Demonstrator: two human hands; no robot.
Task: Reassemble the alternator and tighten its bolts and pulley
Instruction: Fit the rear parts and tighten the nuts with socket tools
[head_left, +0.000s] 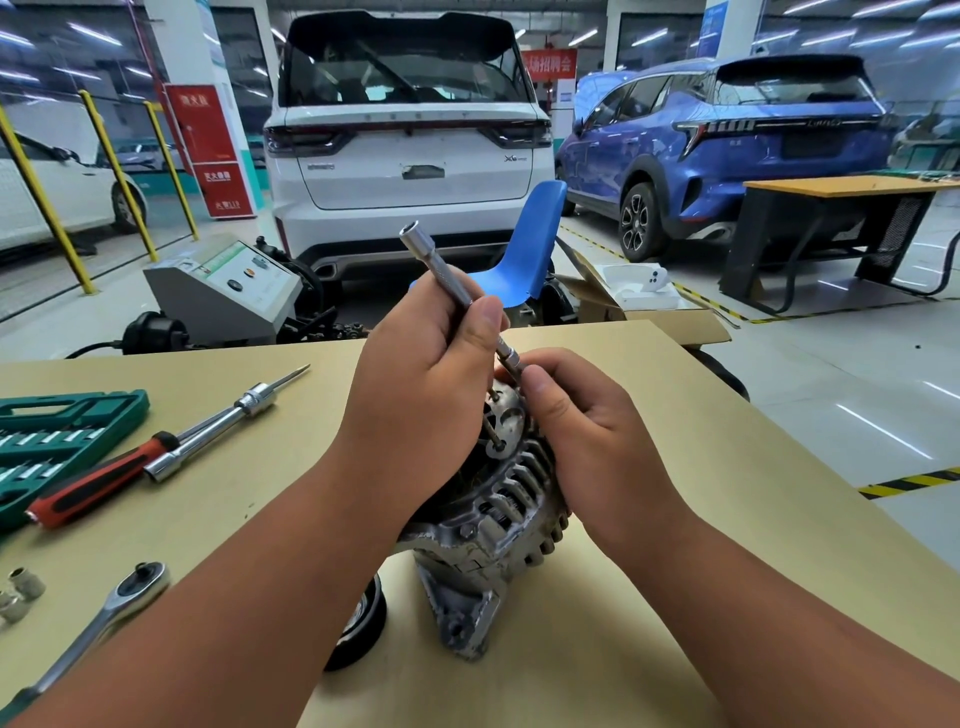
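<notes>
The alternator stood mid-table, its long axis tilted from the black pulley at 7 o'clock up to its rear end at 1 o'clock. A slim extension bar met that upper end and slanted away toward 11 o'clock, while a ratchet lay at 8 o'clock and a red-handled screwdriver and green socket case at 9 o'clock. The left hand, hiding the alternator's left face, gripped the bar, and the right hand curled round the alternator's upper end from 3 o'clock.
</notes>
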